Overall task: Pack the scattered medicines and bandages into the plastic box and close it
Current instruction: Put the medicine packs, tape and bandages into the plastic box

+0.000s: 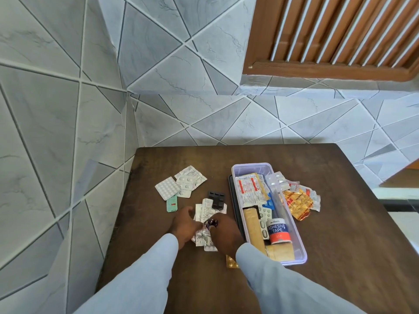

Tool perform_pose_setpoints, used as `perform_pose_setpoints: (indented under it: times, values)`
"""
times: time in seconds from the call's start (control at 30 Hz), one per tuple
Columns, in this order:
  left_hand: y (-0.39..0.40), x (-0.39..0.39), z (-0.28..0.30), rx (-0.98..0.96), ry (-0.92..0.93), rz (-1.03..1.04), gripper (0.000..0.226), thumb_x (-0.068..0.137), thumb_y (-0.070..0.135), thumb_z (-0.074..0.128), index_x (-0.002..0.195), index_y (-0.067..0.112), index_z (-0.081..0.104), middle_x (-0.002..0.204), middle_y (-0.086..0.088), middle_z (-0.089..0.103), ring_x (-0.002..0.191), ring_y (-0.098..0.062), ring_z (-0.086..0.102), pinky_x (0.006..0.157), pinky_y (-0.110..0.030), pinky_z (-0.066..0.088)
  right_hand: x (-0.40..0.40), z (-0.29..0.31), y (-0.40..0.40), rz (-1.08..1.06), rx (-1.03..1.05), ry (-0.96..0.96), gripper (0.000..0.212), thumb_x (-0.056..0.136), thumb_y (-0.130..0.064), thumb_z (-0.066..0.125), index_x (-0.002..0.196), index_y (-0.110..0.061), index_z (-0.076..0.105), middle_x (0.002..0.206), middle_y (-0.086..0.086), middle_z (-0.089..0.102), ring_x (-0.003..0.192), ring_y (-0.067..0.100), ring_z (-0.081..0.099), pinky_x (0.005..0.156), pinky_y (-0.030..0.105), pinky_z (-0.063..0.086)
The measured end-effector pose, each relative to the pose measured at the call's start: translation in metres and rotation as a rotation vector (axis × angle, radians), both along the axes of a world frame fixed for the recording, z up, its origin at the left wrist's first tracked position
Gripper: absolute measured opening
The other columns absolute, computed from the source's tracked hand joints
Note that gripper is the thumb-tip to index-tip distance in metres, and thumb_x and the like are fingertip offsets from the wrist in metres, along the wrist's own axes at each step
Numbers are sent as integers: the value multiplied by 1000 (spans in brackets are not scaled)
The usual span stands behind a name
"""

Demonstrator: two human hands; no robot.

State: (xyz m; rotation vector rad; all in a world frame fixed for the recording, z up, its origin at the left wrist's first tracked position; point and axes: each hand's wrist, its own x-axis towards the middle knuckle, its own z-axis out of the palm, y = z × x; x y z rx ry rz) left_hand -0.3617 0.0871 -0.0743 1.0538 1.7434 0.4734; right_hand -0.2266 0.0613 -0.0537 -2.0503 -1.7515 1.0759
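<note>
Setting: dark wooden tabletop (pixel 340 234) in a corner of grey tiled walls; a brown louvred shutter (pixel 335 35) at upper right.
Plastic box: one clear, lilac-tinted plastic box (pixel 301 257), lid off, standing right of centre on the tabletop; a dark flat piece (pixel 233 200), possibly its lid, lies along its left side.
Box contents: one roll marked "ADHESIVE TAPE" (pixel 277 231); two tan bandage packs (pixel 255 225); one red-and-white sachet strip (pixel 250 189); several silver and blue blister strips, number unclear.
Right of box: one crumpled yellow-and-red wrapper (pixel 297 202) with further clear wrappers, lying against the box's right wall.
Far-left group: one white tablet strip (pixel 167 188), two or three foil strips (pixel 189 180) overlapping it, and one small green card (pixel 172 203) just in front.
Centre pile: one black blister strip (pixel 216 199) resting on a heap of silver strips (pixel 201 214); exact count cannot be told.
Near edge: one gold blister strip (pixel 231 264), partly hidden under the right sleeve.
Left hand: the left hand (pixel 184 226) rests on the centre pile, fingers curled on the silver strips.
Right hand: the right hand (pixel 225 232) is over the same pile, fingers pinching a small dark purple packet (pixel 211 223).
Sleeves: two pale blue sleeves (pixel 140 279) reaching in from the bottom.
</note>
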Motion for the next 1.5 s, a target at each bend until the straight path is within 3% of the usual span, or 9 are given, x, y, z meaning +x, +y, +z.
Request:
perform_pose_setpoints:
  times: [0.3,0.47,0.6,0.73,0.8,0.9,1.13,1.4,1.5]
  values:
    - [4,4,1,-71,-298,139,52,80,-12,59,127,9,55,103,-8,69,85,-22,68,63,-30,53,6,2,3,-164,-20,201,33,81,-3,66,113,-11,64,109,5,66,94,17,61,83,26,52]
    - [8,-5,5,-113,-455,253,47,82,-16,49,123,8,54,102,-16,68,84,-29,66,68,-39,56,4,-1,4,-251,-22,359,63,72,3,73,128,-18,50,118,1,62,104,15,59,93,30,52]
    - [5,-12,7,-104,-499,271,47,82,-16,45,119,10,55,104,-14,67,93,-34,67,78,-47,56,3,0,7,-315,-82,505,55,75,7,71,116,-23,50,103,-8,62,92,11,60,65,12,48]
    - [-1,-18,10,-76,-479,181,53,82,-16,40,117,19,57,107,-11,69,96,-32,68,82,-50,57,2,5,10,-247,-127,553,42,78,20,57,87,-20,64,87,4,71,65,4,64,50,13,49]
    - [-4,-19,14,-70,-469,154,55,82,-17,37,111,24,59,104,-8,70,97,-31,68,83,-51,56,2,4,12,-201,-94,521,39,80,20,53,92,-16,63,81,0,68,61,5,63,47,12,47]
    - [-5,-22,19,-52,-458,135,59,82,-17,35,113,27,60,106,-5,70,99,-30,67,84,-49,56,4,6,15,-98,-79,448,42,79,11,61,109,-17,59,88,-8,64,83,16,64,59,12,47]
    - [-6,-18,36,39,-437,53,67,79,-18,31,115,29,63,105,7,71,100,-14,66,75,-28,55,9,5,26,33,-83,362,84,61,-16,79,132,-44,43,117,-11,66,105,13,65,88,42,58]
    - [-5,-9,42,120,-272,-78,38,84,22,51,114,40,64,116,14,70,108,-10,65,100,-40,49,17,18,26,-14,-56,379,85,61,-21,87,132,-32,42,119,-7,65,104,17,64,70,30,54]
    - [-3,-3,47,175,-222,-81,37,89,13,57,117,37,58,119,11,68,109,-8,64,101,-39,49,19,23,29,-43,-30,414,73,64,-24,86,124,-30,45,110,-8,67,94,12,67,65,25,54]
